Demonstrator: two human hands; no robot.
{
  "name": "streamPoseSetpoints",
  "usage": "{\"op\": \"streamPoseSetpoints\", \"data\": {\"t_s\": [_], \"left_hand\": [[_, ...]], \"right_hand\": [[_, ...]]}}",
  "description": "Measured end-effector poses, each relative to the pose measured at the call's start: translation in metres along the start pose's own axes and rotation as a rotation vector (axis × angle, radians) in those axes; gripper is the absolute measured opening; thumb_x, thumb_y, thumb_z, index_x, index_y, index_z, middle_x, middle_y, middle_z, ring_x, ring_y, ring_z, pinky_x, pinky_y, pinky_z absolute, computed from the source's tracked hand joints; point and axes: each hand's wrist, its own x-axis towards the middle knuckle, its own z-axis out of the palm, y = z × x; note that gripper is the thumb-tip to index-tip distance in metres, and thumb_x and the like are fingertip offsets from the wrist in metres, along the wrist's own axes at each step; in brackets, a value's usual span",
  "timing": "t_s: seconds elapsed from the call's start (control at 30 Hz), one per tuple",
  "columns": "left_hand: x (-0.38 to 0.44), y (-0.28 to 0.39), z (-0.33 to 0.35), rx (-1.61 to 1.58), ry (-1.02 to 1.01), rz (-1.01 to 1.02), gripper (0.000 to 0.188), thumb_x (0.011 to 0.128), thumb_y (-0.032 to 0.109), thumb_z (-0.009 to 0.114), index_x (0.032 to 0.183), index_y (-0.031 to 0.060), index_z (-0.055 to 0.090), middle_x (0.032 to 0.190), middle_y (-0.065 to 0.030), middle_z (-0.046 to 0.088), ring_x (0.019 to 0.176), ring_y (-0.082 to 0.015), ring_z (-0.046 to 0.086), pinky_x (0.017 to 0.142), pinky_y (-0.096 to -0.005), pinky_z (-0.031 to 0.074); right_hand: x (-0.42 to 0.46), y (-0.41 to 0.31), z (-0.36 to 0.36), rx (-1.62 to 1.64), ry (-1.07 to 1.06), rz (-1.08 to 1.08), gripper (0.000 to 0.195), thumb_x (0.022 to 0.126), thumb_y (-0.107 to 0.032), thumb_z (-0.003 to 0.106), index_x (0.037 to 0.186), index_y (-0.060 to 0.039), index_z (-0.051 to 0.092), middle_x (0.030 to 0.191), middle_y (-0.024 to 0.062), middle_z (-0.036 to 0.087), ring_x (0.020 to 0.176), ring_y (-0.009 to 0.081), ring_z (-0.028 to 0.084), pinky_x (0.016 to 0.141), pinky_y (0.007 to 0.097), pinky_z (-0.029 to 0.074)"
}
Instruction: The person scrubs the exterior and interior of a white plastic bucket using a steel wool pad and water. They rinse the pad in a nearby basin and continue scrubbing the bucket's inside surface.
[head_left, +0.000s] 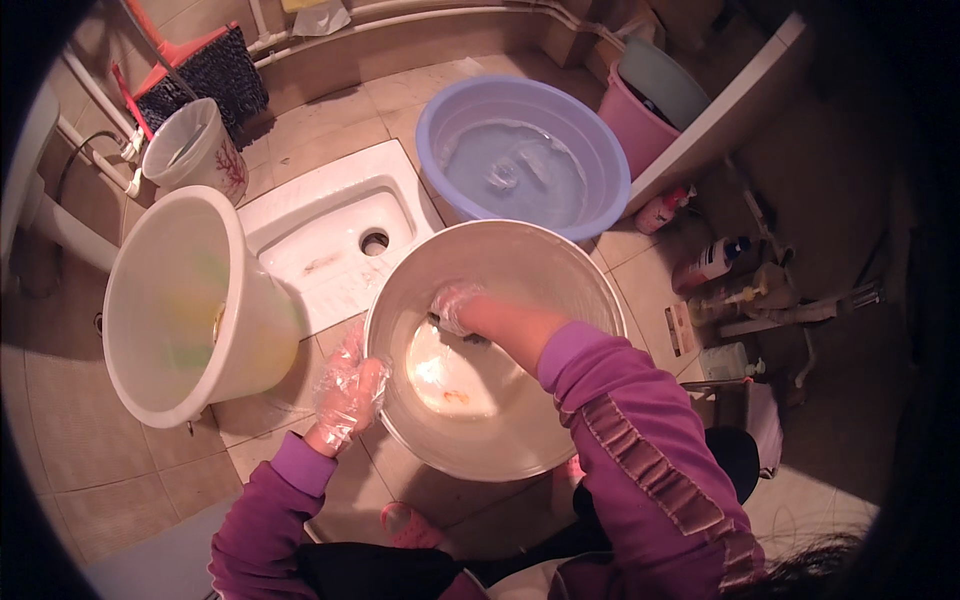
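Observation:
A large pale plastic bucket (570, 420) stands in front of me, with a little shiny liquid and an orange mark at its bottom. My left hand (351, 394), in a clear plastic glove, grips the bucket's left rim. Inside the bucket, low on its far left side, is my right hand (457, 307), gloved in the same way. Its fingers are closed around something dark, perhaps a scrubber, of which only small edges show. A blue-purple basin (431, 161) with water and clear plastic in it sits beyond the bucket.
A translucent bucket (232, 300) tilts at the left beside a white squat toilet (330, 307). Behind it are a small bin (225, 161) and a mop head (217, 75). At the right stand a pink bucket (637, 139), a partition edge (720, 105) and several bottles (709, 262).

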Motion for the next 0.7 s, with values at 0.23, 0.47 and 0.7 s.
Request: {"op": "streamPoseSetpoints", "data": {"t_s": [0.23,0.47,0.7], "left_hand": [[0.002,-0.016,0.001,0.281,0.001,0.107,0.046,0.079,0.018,0.051,0.124,0.0069,0.049,0.104,-0.0229,0.061,0.09,-0.0419,0.059,0.078,-0.0444,0.047],[-0.001,0.013,0.001,0.199,0.006,-0.108,0.044,0.077,0.011,0.049,0.12,0.0023,0.049,0.087,-0.0211,0.063,0.076,-0.0369,0.062,0.071,-0.0429,0.049],[-0.007,-0.018,0.0,-0.074,-0.028,0.005,0.048,0.078,0.009,0.048,0.126,0.0035,0.047,0.1,-0.0141,0.061,0.09,-0.0216,0.06,0.079,-0.034,0.047]], "right_hand": [[-0.009,-0.009,0.038,0.23,0.165,0.133,0.028,0.081,-0.016,0.052,0.107,-0.0114,0.063,0.109,0.0142,0.062,0.107,0.0304,0.058,0.088,0.0396,0.048],[-0.048,-0.087,0.091,0.725,-0.025,-0.096,0.024,0.084,-0.011,0.05,0.104,0.0005,0.059,0.098,0.018,0.061,0.093,0.0264,0.06,0.081,0.0368,0.049],[0.005,-0.003,0.091,-0.083,0.367,-0.079,0.023,0.075,-0.009,0.055,0.092,0.0054,0.061,0.08,0.019,0.06,0.073,0.0283,0.061,0.064,0.037,0.052]]}}
